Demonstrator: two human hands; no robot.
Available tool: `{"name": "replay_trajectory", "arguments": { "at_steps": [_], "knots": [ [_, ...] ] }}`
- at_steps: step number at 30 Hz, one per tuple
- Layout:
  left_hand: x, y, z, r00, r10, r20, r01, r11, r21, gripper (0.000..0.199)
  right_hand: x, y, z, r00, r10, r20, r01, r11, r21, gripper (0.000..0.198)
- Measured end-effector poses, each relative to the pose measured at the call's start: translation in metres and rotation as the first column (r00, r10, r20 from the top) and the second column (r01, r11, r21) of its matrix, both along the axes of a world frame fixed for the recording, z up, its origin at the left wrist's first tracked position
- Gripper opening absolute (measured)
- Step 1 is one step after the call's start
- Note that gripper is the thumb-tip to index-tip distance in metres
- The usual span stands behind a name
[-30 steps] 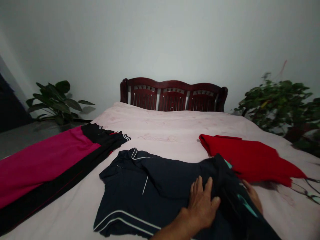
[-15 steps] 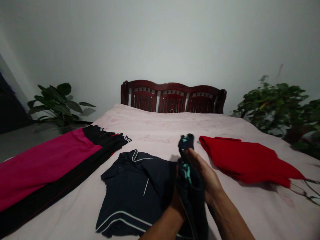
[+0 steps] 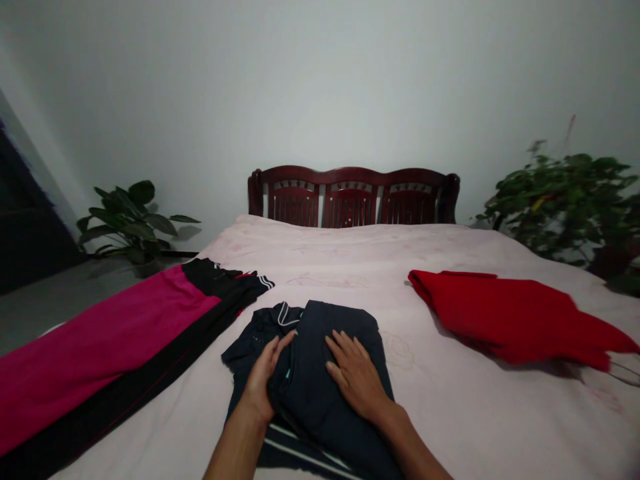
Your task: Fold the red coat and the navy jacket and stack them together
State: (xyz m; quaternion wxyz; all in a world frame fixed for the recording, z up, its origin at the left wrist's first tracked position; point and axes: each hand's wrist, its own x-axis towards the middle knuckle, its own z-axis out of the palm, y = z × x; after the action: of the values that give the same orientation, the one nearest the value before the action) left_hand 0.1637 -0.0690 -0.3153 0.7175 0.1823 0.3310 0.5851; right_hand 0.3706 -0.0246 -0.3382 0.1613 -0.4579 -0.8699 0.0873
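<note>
A navy garment with white stripes (image 3: 310, 373) lies on the bed in front of me, with its right part folded over to the left. The fold makes a thick dark panel, and a bit of turquoise shows at its left edge. Along that edge, my left hand (image 3: 265, 377) rests with its fingers stretched forward and touching the cloth. My right hand (image 3: 356, 373) lies flat on top of the folded panel, fingers spread. White piping shows at the garment's far left corner and near its lower edge.
To the left lie magenta and black clothes (image 3: 140, 327), stretched lengthwise. A folded red garment (image 3: 510, 313) is on the right, with thin-framed glasses (image 3: 625, 373) partly showing beside it. The pink bedsheet (image 3: 350, 257) reaches a dark wooden headboard (image 3: 350, 197). Potted plants (image 3: 135, 220) flank the bed.
The part of the navy garment held upright between my hands is now laid down over the rest. My right hand has flattened onto it, and my left hand has moved left to its edge.
</note>
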Motion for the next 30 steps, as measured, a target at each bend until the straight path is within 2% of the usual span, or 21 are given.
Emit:
{"name": "replay_trajectory", "arguments": {
  "at_steps": [2, 3, 4, 5, 6, 7, 8, 9, 11, 13, 16, 18, 21, 23, 25, 27, 28, 30],
  "knots": [
    [-0.018, -0.001, 0.004, 0.972, -0.005, -0.237, 0.0, 1.0, -0.022, 0.052, 0.004, -0.002, 0.001, 0.998, 0.056, 0.009, -0.056, 0.998, 0.022, 0.055],
    [-0.024, -0.002, 0.007, 0.912, 0.013, -0.41, -0.016, 1.0, -0.004, 0.054, 0.006, -0.003, 0.001, 0.997, 0.072, 0.014, -0.073, 0.997, 0.031, 0.055],
    [-0.026, -0.002, 0.01, 0.802, 0.06, -0.595, -0.04, 0.998, 0.048, 0.055, 0.006, -0.004, 0.0, 0.996, 0.083, 0.019, -0.084, 0.996, 0.039, 0.055],
    [-0.025, -0.003, 0.013, 0.637, 0.133, -0.759, -0.057, 0.99, 0.126, 0.054, 0.006, -0.004, -0.001, 0.995, 0.092, 0.024, -0.093, 0.995, 0.046, 0.055],
    [-0.022, -0.004, 0.016, 0.441, 0.217, -0.871, -0.052, 0.975, 0.217, 0.053, 0.006, -0.005, -0.002, 0.995, 0.1, 0.028, -0.101, 0.993, 0.054, 0.055],
    [-0.015, -0.004, 0.019, 0.247, 0.295, -0.923, -0.019, 0.954, 0.299, 0.051, 0.005, -0.006, -0.003, 0.994, 0.107, 0.031, -0.108, 0.992, 0.062, 0.055],
    [-0.005, -0.005, 0.02, 0.088, 0.358, -0.93, 0.037, 0.932, 0.362, 0.05, 0.005, -0.006, -0.004, 0.993, 0.113, 0.034, -0.115, 0.991, 0.068, 0.055],
    [0.005, -0.006, 0.021, -0.023, 0.398, -0.917, 0.108, 0.913, 0.394, 0.05, 0.005, -0.006, -0.005, 0.992, 0.12, 0.036, -0.122, 0.99, 0.074, 0.055],
    [0.027, -0.006, 0.016, -0.141, 0.403, -0.904, 0.256, 0.897, 0.36, 0.053, 0.004, -0.008, -0.005, 0.99, 0.134, 0.033, -0.137, 0.987, 0.083, 0.055],
    [0.044, -0.007, 0.005, -0.244, 0.348, -0.905, 0.348, 0.903, 0.253, 0.056, 0.003, -0.009, -0.004, 0.989, 0.147, 0.023, -0.148, 0.985, 0.091, 0.054],
    [0.053, -0.007, -0.019, -0.44, 0.268, -0.857, 0.344, 0.932, 0.115, 0.058, 0.004, -0.009, -0.004, 0.996, 0.086, -0.005, -0.084, 0.989, 0.121, 0.05],
    [0.052, -0.007, -0.032, -0.516, 0.273, -0.812, 0.334, 0.937, 0.103, 0.058, 0.007, -0.005, -0.005, 0.999, -0.019, -0.032, 0.023, 0.988, 0.154, 0.047],
    [0.047, -0.01, -0.043, -0.553, 0.316, -0.771, 0.344, 0.929, 0.135, 0.059, 0.022, 0.006, -0.013, 0.966, -0.216, -0.141, 0.238, 0.958, 0.16, 0.052],
    [0.046, -0.011, -0.044, -0.56, 0.327, -0.761, 0.347, 0.927, 0.143, 0.06, 0.037, 0.015, -0.019, 0.883, -0.366, -0.295, 0.397, 0.916, 0.053, 0.06],
    [0.047, -0.011, -0.044, -0.557, 0.33, -0.762, 0.35, 0.926, 0.146, 0.06, 0.053, 0.022, -0.025, 0.732, -0.502, -0.461, 0.5, 0.855, -0.138, 0.068],
    [0.047, -0.011, -0.044, -0.55, 0.331, -0.767, 0.349, 0.925, 0.149, 0.06, 0.064, 0.027, -0.027, 0.576, -0.585, -0.57, 0.512, 0.803, -0.306, 0.071],
    [0.047, -0.011, -0.043, -0.545, 0.333, -0.769, 0.35, 0.924, 0.152, 0.059, 0.068, 0.028, -0.026, 0.52, -0.597, -0.612, 0.49, 0.794, -0.358, 0.068],
    [0.047, -0.012, -0.043, -0.54, 0.337, -0.772, 0.356, 0.922, 0.154, 0.058, 0.07, 0.029, -0.022, 0.44, -0.573, -0.692, 0.355, 0.818, -0.452, 0.056]
  ]
}}
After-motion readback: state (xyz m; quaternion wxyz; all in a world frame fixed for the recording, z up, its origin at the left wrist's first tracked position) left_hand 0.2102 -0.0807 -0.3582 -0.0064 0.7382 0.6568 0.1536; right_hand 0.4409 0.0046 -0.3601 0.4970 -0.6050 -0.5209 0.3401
